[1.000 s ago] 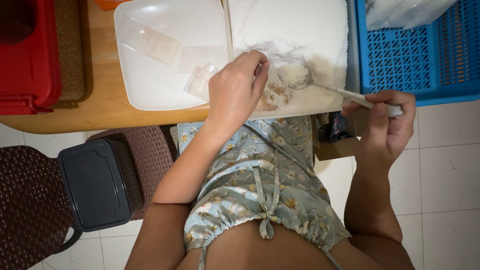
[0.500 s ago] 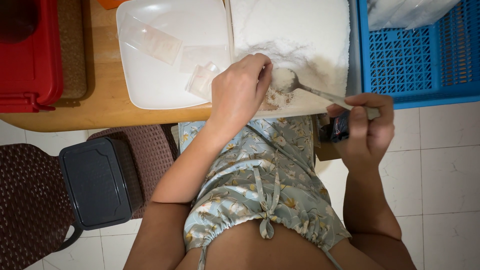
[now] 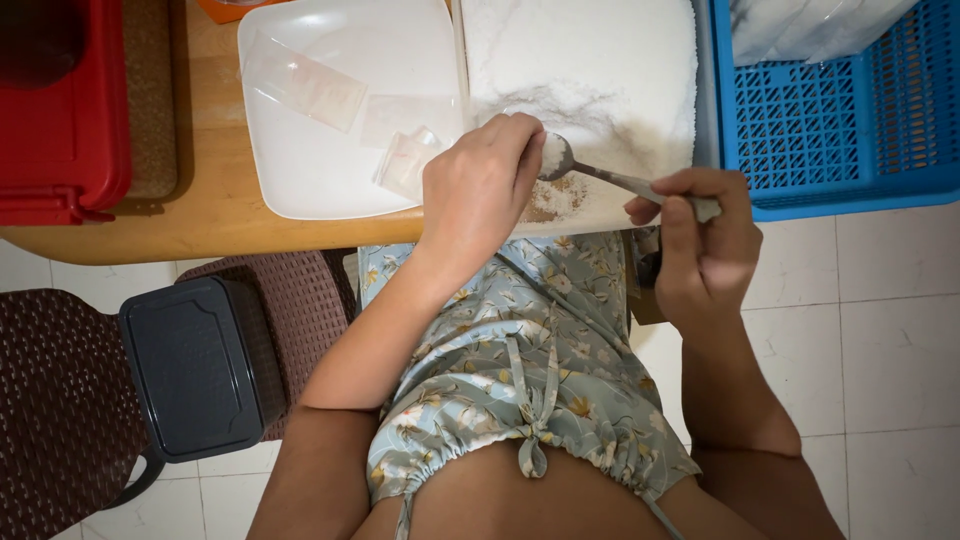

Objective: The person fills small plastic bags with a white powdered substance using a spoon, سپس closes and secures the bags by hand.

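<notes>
a: how close to the table (image 3: 200, 225) edge is the work?

b: right at the near edge. the left hand (image 3: 478, 190) is curled shut over something i can't make out, above the near rim of the tray of white powder (image 3: 600, 60). the right hand (image 3: 705, 240) hangs off the edge, pinching the spoon (image 3: 600, 172) handle; its heaped bowl touches the left fingers.

a: room to move?

b: tight: white square plate (image 3: 300, 170) with clear little bags (image 3: 410, 160) just left, blue basket (image 3: 830, 130) hard on the right. open floor only toward the body.

a: changed since half a second ago?

b: the spoon has lifted from the powder to the left hand.
</notes>
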